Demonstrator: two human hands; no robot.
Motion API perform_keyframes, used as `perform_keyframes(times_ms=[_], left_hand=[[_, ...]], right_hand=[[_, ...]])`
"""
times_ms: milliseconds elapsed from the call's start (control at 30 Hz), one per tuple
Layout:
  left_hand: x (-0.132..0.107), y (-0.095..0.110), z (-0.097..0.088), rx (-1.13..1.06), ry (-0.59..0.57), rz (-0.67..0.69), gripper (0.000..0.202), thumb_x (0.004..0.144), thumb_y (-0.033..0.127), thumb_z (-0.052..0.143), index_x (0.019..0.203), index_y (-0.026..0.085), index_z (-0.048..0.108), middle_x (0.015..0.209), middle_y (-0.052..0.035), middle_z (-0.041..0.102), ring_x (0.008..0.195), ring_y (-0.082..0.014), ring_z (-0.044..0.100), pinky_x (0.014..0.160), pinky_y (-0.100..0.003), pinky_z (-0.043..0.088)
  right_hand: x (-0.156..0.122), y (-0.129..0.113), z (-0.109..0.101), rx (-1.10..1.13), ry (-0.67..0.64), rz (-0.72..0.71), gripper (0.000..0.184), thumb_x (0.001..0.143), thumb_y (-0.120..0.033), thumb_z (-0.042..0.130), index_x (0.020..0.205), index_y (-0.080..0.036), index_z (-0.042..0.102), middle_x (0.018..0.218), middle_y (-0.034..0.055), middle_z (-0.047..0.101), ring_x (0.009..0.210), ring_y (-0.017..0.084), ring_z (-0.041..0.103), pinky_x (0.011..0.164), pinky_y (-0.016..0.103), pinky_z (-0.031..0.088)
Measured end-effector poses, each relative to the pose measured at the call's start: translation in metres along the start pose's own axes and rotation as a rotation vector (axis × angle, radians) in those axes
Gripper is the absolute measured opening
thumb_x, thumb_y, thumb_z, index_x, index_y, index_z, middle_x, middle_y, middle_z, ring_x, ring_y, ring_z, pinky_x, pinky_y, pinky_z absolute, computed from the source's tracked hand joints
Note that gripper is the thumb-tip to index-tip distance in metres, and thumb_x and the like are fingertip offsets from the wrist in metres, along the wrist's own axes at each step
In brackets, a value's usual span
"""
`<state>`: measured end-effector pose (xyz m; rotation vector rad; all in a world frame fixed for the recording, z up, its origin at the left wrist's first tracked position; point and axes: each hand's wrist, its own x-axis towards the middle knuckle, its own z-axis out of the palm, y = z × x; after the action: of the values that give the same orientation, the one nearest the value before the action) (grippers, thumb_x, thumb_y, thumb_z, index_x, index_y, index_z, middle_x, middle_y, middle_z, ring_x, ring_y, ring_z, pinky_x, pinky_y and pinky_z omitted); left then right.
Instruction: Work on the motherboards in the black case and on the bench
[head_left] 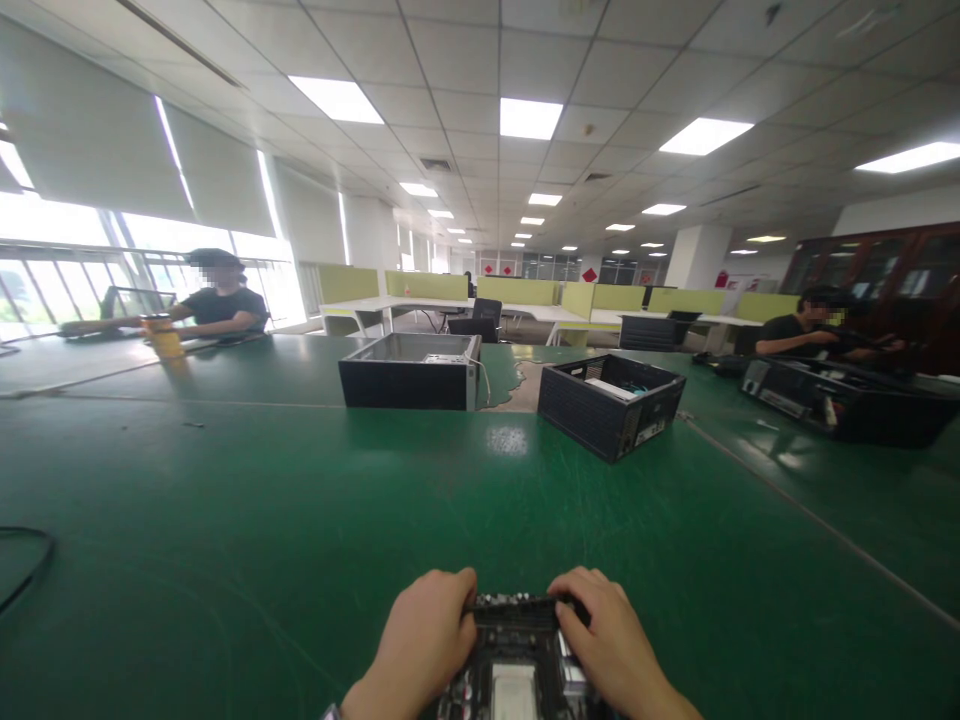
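At the bottom middle of the view a dark computer motherboard [517, 668] lies on the green table [300, 520]. My left hand [424, 640] grips its far left edge, fingers curled over the top. My right hand [604, 640] curls over the far right edge in the same way. Both hands are closed on the board. The board's near part is cut off by the frame.
Two open black computer cases stand farther back, one [409, 372] at centre and one [609, 402] to its right. A third case [840, 400] lies before a seated person [806, 330] at right. Another person [214, 300] sits at left behind a yellow bottle [163, 335]. A black cable [26, 570] loops at left.
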<state>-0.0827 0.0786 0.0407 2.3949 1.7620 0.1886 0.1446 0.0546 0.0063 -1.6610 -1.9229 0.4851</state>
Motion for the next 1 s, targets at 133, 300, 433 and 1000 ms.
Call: perform_keyframes(times_ms=[133, 300, 433, 1000], left_hand=[[0.0001, 0.0005, -0.0012, -0.01, 0.0, 0.006, 0.018, 0.072, 0.017, 0.043, 0.08, 0.024, 0.058, 0.081, -0.0046, 0.066, 0.078, -0.0203, 0.06, 0.065, -0.03, 0.037], [0.0004, 0.0, -0.0038, -0.013, 0.002, 0.005, 0.017, 0.071, 0.018, 0.043, 0.078, 0.024, 0.057, 0.081, -0.0048, 0.066, 0.077, -0.0208, 0.06, 0.064, -0.03, 0.036], [0.0, 0.0001, -0.0043, -0.017, -0.008, 0.003, 0.017, 0.072, 0.019, 0.043, 0.078, 0.024, 0.058, 0.081, -0.0047, 0.066, 0.077, -0.0214, 0.06, 0.065, -0.031, 0.037], [0.0015, -0.0008, -0.0008, -0.011, -0.016, -0.015, 0.017, 0.071, 0.019, 0.043, 0.078, 0.023, 0.059, 0.082, -0.0056, 0.066, 0.08, -0.0218, 0.06, 0.066, -0.031, 0.038]], right_hand=[[-0.0007, 0.0002, -0.0002, 0.0, 0.004, 0.002, 0.021, 0.082, -0.026, 0.045, 0.089, -0.027, 0.065, 0.094, -0.001, 0.066, 0.093, 0.018, 0.055, 0.083, 0.03, 0.034], [-0.0011, 0.0015, 0.0003, 0.001, 0.001, -0.013, 0.02, 0.082, -0.024, 0.045, 0.086, -0.027, 0.065, 0.093, -0.0017, 0.066, 0.092, 0.017, 0.054, 0.082, 0.029, 0.034], [0.0002, 0.0023, 0.001, 0.002, 0.005, -0.02, 0.021, 0.082, -0.024, 0.046, 0.087, -0.028, 0.066, 0.093, -0.0023, 0.066, 0.093, 0.017, 0.055, 0.082, 0.029, 0.034], [-0.0001, 0.0031, 0.0016, 0.027, 0.014, -0.021, 0.021, 0.082, -0.023, 0.047, 0.089, -0.028, 0.066, 0.093, -0.0026, 0.066, 0.093, 0.017, 0.054, 0.082, 0.029, 0.033]])
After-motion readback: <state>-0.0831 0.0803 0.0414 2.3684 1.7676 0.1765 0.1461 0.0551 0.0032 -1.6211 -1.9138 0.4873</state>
